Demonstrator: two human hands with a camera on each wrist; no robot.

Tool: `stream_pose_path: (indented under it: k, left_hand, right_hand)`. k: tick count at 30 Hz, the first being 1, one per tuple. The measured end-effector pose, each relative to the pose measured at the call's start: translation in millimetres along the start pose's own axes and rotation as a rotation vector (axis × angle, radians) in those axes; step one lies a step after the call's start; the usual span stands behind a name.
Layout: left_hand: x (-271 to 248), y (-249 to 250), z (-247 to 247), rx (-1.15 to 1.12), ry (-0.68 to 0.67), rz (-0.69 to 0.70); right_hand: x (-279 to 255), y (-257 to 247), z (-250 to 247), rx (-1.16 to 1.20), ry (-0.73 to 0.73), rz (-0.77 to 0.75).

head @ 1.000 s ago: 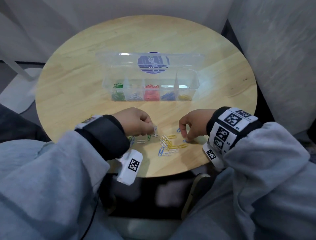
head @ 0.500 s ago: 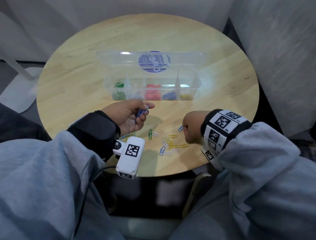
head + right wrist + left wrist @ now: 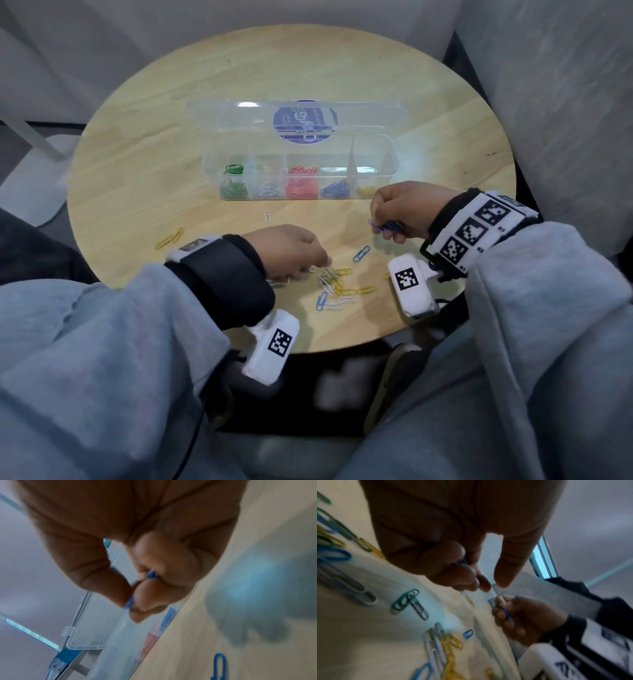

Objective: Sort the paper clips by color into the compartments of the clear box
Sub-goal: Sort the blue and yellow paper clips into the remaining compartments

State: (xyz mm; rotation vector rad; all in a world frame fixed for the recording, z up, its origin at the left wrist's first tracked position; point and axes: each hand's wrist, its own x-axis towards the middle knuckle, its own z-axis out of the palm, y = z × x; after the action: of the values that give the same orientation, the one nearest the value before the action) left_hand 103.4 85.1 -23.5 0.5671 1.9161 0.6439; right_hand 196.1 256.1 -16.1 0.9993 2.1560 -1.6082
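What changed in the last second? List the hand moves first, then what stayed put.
The right hand left the pile and rose toward the clear box, and now pinches blue clips. The left hand, which lifted a blue clip half a second ago, is back down at the loose clips. The box, its open lid and the sorted colours stayed put.

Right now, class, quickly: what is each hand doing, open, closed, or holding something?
Left hand: fingers curled, down at the loose clips; whether it grips one cannot be told.
Right hand: pinching blue paper clips.
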Motion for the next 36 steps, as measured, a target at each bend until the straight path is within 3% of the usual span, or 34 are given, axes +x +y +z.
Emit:
stream_pose_path:
  k: [3,7,11,16,19,22,25,30,33,36]
  left_hand:
    - [-3.8,0.3,6.7,0.370,0.025,0.048]
    - [-4.1,-1.9,18.8,0.620,0.098,0.055]
    - [-4.3,-3.5,25.0,0.756,0.111,0.048]
    - [-1.0,-3.7,29.1,0.824,0.104,0.062]
    - [1.3,-4.9,26.9,0.818,0.100,0.078]
    - [3.7,-8.0,21.1,0.788,0.105,0.070]
    - [7.5,-10.5,14.7,0.763,0.114,0.067]
    - [8.8,-12.5,2.3,0.594,0.063,0.090]
    - [5.4,-11.0,-8.2,0.365,0.004,0.095]
    - [4.8,-12.7,-16.5,0.116,-0.032,0.032]
  right_hand:
    - [3.3,0.9,1.7,0.073,0.013,0.014]
    - [5.5,1.3,4.7,0.023,0.039,0.082]
    - [8.4,3.4,7.0,0.031,0.013,0.144]
    - [12.3,1.5,11.9,-0.063,-0.005,0.100]
    - [13.8,5.4,13.8,-0.364,0.015,0.040]
    - [14.3,7.9,13.7,-0.550,0.021,0.085]
    - [16.0,7.8,11.7,-0.482,0.052,0.089]
    - [14.5,8.1,9.6,-0.119,-0.002,0.104]
    - [14.9,8.3,9.4,-0.156,-0.047,0.054]
    - [11.8,6.8,11.8,-0.402,-0.045,0.048]
